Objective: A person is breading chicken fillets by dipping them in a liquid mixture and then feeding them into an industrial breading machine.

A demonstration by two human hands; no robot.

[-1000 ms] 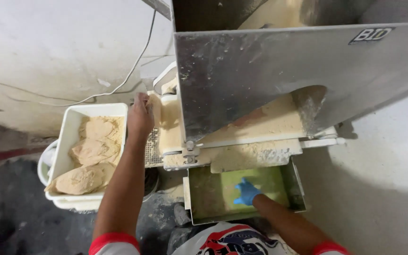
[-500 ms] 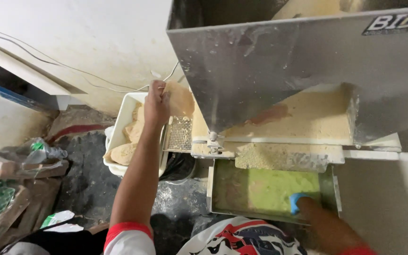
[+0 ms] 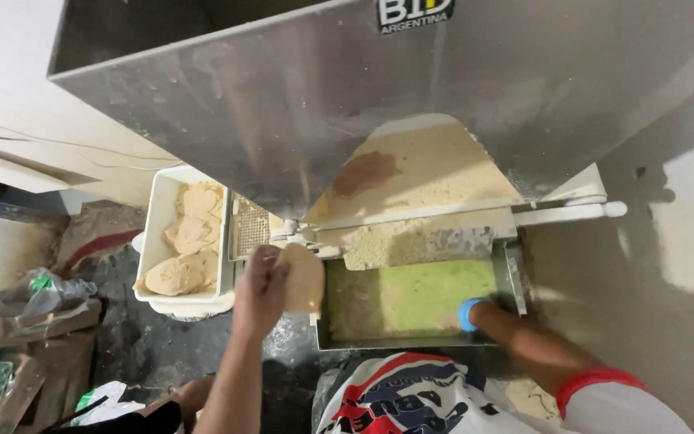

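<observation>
My left hand (image 3: 260,283), bare, grips a flat breaded cutlet (image 3: 304,277) and holds it in the air just left of the green tray (image 3: 411,299). My right hand (image 3: 470,312), in a blue glove, rests inside that tray near its right end. A steel breading machine (image 3: 347,96) with a big hopper stands above. Crumbs cover its sloped belt (image 3: 411,181), where a brownish piece (image 3: 367,171) lies. A white tub (image 3: 157,241) at the left holds several breaded cutlets (image 3: 186,249).
A metal mesh grate (image 3: 251,227) sits between the white tub and the machine. The floor below is dark and dusted with crumbs (image 3: 154,345). Plastic bags and clutter (image 3: 18,309) lie at the far left. A pale wall (image 3: 684,241) closes the right side.
My left hand has come down from the grate under the hopper and now holds a breaded cutlet beside the green tray. The view has shifted; my right hand stays in the tray.
</observation>
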